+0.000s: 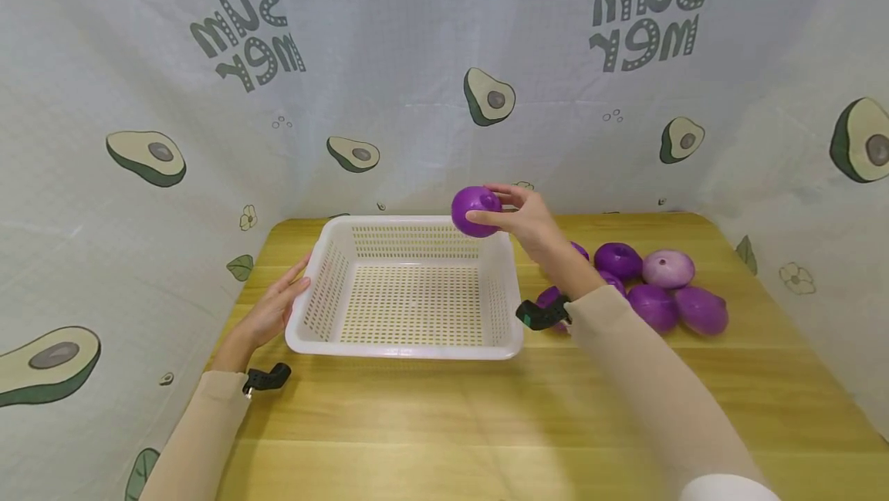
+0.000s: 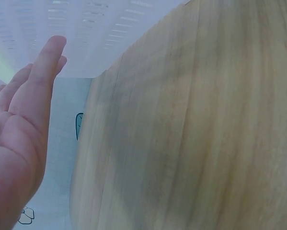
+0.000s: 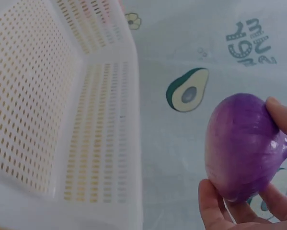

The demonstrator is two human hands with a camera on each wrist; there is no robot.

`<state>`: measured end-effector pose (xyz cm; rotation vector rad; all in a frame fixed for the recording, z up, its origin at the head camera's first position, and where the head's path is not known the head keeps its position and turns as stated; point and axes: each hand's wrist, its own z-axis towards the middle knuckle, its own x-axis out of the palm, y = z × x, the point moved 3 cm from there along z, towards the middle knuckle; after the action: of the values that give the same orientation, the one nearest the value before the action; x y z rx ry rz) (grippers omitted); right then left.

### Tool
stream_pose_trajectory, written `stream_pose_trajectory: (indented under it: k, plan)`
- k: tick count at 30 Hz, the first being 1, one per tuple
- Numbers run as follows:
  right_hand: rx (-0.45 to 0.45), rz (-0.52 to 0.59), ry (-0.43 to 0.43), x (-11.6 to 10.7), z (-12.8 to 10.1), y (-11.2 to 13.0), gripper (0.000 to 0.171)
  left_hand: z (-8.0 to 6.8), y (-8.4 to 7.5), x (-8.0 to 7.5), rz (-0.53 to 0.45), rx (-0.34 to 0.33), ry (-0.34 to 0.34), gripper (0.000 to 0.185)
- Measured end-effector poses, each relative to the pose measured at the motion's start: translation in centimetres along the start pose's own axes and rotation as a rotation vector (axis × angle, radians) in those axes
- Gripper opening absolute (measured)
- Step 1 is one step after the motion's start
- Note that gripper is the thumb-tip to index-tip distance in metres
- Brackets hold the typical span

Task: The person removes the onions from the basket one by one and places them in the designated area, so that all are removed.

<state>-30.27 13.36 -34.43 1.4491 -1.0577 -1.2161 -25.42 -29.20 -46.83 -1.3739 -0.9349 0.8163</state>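
My right hand (image 1: 531,221) pinches a shiny purple onion (image 1: 468,206) between thumb and fingers, above the far right corner of a white plastic basket (image 1: 406,350). In the right wrist view the same onion (image 3: 241,143) shows its pointed end toward the right, with fingertips under it and the thumb on top. The basket's perforated floor is bare. At its left side my left hand (image 1: 275,311) rests against the outer wall. The left wrist view shows that hand (image 2: 23,120) with fingers straight beside the slotted wall.
Several more purple onions lie to the right of the basket, among them a dark one (image 1: 617,261), a pale one (image 1: 668,269) and one at the right end (image 1: 701,310). My right forearm partly covers the group. An avocado-print cloth (image 1: 417,107) hangs behind the wooden table (image 1: 389,424).
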Motion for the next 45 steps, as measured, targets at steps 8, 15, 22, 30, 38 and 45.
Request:
stream_pose_trajectory:
  k: [8, 15, 22, 30, 38, 45]
  plan:
    - [-0.055, -0.184, 0.044, -6.6, -4.3, -0.9, 0.075, 0.3, 0.0, 0.4, -0.030, 0.005, 0.012, 0.058]
    - [-0.016, -0.278, 0.083, -11.8, -8.5, -6.3, 0.073, 0.3, -0.1, 0.6, -0.025, 0.002, 0.004, 0.058]
    - [-0.032, -0.283, 0.064, -15.0, -11.8, -11.8, 0.064, 0.2, -0.2, 0.7, -0.044, 0.000, 0.000, 0.058]
    - [-0.018, -0.405, 0.021, -15.6, -13.8, -15.1, 0.066, -0.4, -0.3, 0.5, -0.057, 0.009, -0.004, 0.057]
    - [-0.027, -0.435, -0.017, -15.0, -14.4, -16.5, 0.066, -0.7, -0.3, 0.3, -0.038, 0.015, -0.022, 0.056]
    - [-0.071, -0.465, -0.036, -14.7, -14.8, -17.1, 0.068, -0.9, -0.2, 0.2, -0.082, 0.033, -0.028, 0.055]
